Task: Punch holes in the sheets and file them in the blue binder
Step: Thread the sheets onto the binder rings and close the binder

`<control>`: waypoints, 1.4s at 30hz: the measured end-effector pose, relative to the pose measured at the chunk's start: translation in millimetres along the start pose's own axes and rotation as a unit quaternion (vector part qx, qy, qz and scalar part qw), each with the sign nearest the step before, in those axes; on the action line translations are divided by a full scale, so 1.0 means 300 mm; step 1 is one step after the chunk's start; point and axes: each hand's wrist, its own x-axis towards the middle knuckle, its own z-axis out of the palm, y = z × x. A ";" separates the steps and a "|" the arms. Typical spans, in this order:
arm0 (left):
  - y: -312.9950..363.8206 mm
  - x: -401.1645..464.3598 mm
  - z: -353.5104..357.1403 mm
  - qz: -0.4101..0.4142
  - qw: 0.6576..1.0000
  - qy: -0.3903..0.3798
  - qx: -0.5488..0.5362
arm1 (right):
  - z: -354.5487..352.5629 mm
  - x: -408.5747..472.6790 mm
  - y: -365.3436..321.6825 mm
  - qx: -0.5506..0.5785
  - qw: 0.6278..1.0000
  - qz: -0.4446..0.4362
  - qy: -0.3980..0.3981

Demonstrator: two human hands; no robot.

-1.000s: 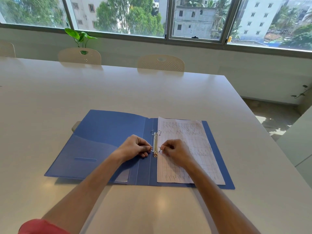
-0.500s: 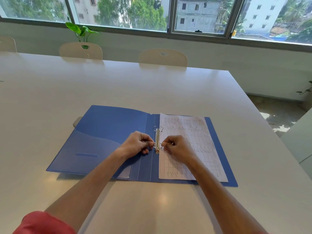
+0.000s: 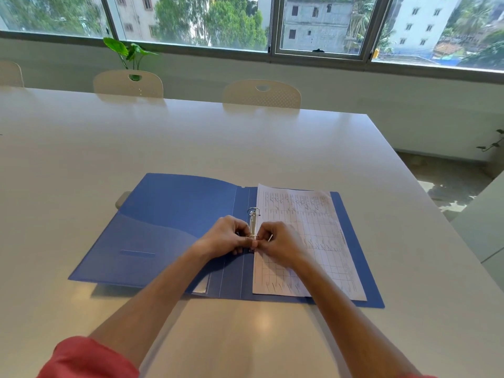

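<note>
The blue binder lies open and flat on the white table. A stack of gridded, handwritten sheets rests on its right half, with the left edge at the metal ring mechanism. The far ring looks closed. My left hand and my right hand meet at the near ring, fingertips pinching its two halves from either side. The near ring itself is mostly hidden by my fingers.
A small beige object pokes out from under the binder's far left edge. Two cream chairs stand at the table's far side, with a green plant behind them. The table's right edge drops to the floor.
My two hands have drawn closer together over the near ring, and the ring halves now look nearly joined. The camera has tilted slightly; the binder and sheets stay put.
</note>
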 end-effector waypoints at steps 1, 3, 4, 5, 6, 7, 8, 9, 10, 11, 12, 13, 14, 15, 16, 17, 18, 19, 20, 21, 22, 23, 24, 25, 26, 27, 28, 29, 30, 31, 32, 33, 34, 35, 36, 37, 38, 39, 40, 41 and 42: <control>0.000 -0.001 0.004 0.001 1.000 0.003 0.001 | 0.002 0.000 0.002 0.000 1.000 0.000 0.002; -0.003 -0.001 0.007 0.002 1.000 0.013 -0.001 | 0.007 -0.003 0.004 -0.002 1.000 -0.001 0.006; -0.005 -0.002 0.008 0.003 1.000 0.015 -0.001 | 0.008 -0.005 0.004 -0.003 1.000 -0.003 0.009; -0.004 -0.002 0.008 0.004 1.000 0.016 0.000 | 0.008 -0.007 0.002 -0.004 1.000 -0.004 0.011; -0.003 -0.003 0.009 0.006 1.000 0.016 0.002 | 0.008 -0.008 0.001 -0.003 1.000 -0.006 0.012; -0.001 -0.004 0.009 0.007 1.000 0.015 0.005 | 0.006 -0.009 -0.001 -0.002 1.000 -0.006 0.011; 0.000 -0.005 0.009 0.010 1.000 0.016 0.009 | 0.005 -0.010 -0.002 0.001 1.000 -0.006 0.010; 0.002 -0.006 0.008 0.010 1.000 0.018 0.014 | 0.004 -0.012 -0.003 0.004 1.000 -0.007 0.008; 0.005 -0.008 0.006 0.009 1.000 0.019 0.017 | 0.003 -0.014 -0.004 0.005 1.000 -0.007 0.008; 0.009 -0.010 0.004 0.008 1.000 0.019 0.020 | 0.002 -0.015 -0.004 0.005 1.000 -0.008 0.008; 0.013 -0.012 0.003 0.008 1.000 0.018 0.023 | -0.001 -0.016 -0.005 0.006 1.000 -0.008 0.007; 0.018 -0.015 0.003 0.008 0.999 0.018 0.027 | -0.004 -0.019 -0.006 0.006 1.000 -0.010 0.005; 0.021 -0.018 0.004 0.010 0.999 0.019 0.031 | -0.008 -0.022 -0.007 0.007 1.000 -0.013 0.003; 0.024 -0.023 0.006 0.012 0.999 0.023 0.034 | -0.012 -0.027 -0.007 0.006 1.000 -0.019 0.002; 0.026 -0.027 0.007 0.015 0.999 0.029 0.038 | -0.017 -0.034 -0.007 0.001 1.000 -0.026 0.002; 0.027 -0.032 0.008 0.017 0.998 0.036 0.041 | -0.025 -0.043 -0.005 -0.008 0.999 -0.033 0.004; 0.027 -0.037 0.008 0.020 0.998 0.043 0.044 | -0.033 -0.053 0.000 -0.020 0.999 -0.040 0.008; 0.026 -0.042 0.008 0.021 0.997 0.049 0.046 | -0.045 -0.064 0.009 -0.032 0.998 -0.047 0.017; 0.024 -0.047 0.006 0.023 0.997 0.057 0.052 | -0.060 -0.075 0.020 -0.042 0.997 -0.052 0.029; 0.021 -0.054 0.001 0.024 0.995 0.070 0.062 | -0.079 -0.086 0.034 -0.050 0.996 -0.053 0.044; 0.016 -0.060 -0.007 0.026 0.993 0.088 0.077 | -0.099 -0.096 0.051 -0.054 0.995 -0.052 0.060; 0.011 -0.068 -0.020 0.029 0.989 0.110 0.093 | -0.121 -0.104 0.069 -0.056 0.994 -0.048 0.076; 0.006 -0.075 -0.038 0.031 0.985 0.134 0.107 | -0.144 -0.111 0.090 -0.060 0.993 -0.042 0.093; 0.002 -0.081 -0.061 0.031 0.980 0.159 0.118 | -0.166 -0.117 0.112 -0.069 0.991 -0.034 0.109; 0.000 -0.086 -0.089 0.031 0.973 0.186 0.132 | -0.188 -0.121 0.136 -0.083 0.989 -0.021 0.121; -0.001 -0.088 -0.122 0.031 0.964 0.215 0.152 | -0.208 -0.124 0.158 -0.098 0.987 -0.004 0.130; 0.001 -0.091 -0.158 0.030 0.954 0.244 0.173 | -0.225 -0.125 0.179 -0.111 0.984 0.015 0.137; 0.002 -0.093 -0.196 0.028 0.943 0.273 0.188 | -0.240 -0.126 0.200 -0.122 0.982 0.033 0.143; 0.002 -0.098 -0.235 0.025 0.933 0.301 0.196 | -0.254 -0.127 0.219 -0.135 0.978 0.051 0.148; 0.000 -0.103 -0.271 0.020 0.924 0.325 0.201 | -0.267 -0.128 0.237 -0.148 0.974 0.069 0.155; -0.008 -0.110 -0.309 0.013 0.916 0.344 0.206 | -0.280 -0.129 0.254 -0.160 0.970 0.089 0.162; -0.021 -0.118 -0.345 0.002 0.910 0.357 0.210 | -0.291 -0.130 0.270 -0.171 0.965 0.107 0.170; -0.038 -0.127 -0.381 -0.013 0.904 0.369 0.214 | -0.300 -0.130 0.285 -0.179 0.960 0.125 0.176; -0.058 -0.138 -0.417 -0.032 0.898 0.379 0.222 | -0.306 -0.131 0.299 -0.185 0.955 0.141 0.182; -0.078 -0.150 -0.453 -0.052 0.890 0.387 0.235 | -0.312 -0.132 0.312 -0.187 0.952 0.156 0.187; -0.099 -0.163 -0.489 -0.071 0.883 0.393 0.248 | -0.315 -0.132 0.323 -0.186 0.949 0.169 0.191; -0.120 -0.177 -0.522 -0.089 0.876 0.399 0.256 | -0.317 -0.133 0.332 -0.186 0.946 0.179 0.195; -0.137 -0.193 -0.553 -0.110 0.869 0.408 0.257 | -0.317 -0.134 0.339 -0.187 0.944 0.184 0.200; -0.153 -0.211 -0.581 -0.130 0.864 0.418 0.248 | -0.317 -0.135 0.344 -0.190 0.942 0.185 0.207; -0.165 -0.229 -0.603 -0.149 0.861 0.428 0.230 | -0.316 -0.136 0.348 -0.194 0.939 0.183 0.217; -0.178 -0.247 -0.624 -0.167 0.858 0.438 0.208 | -0.315 -0.136 0.349 -0.197 0.937 0.180 0.226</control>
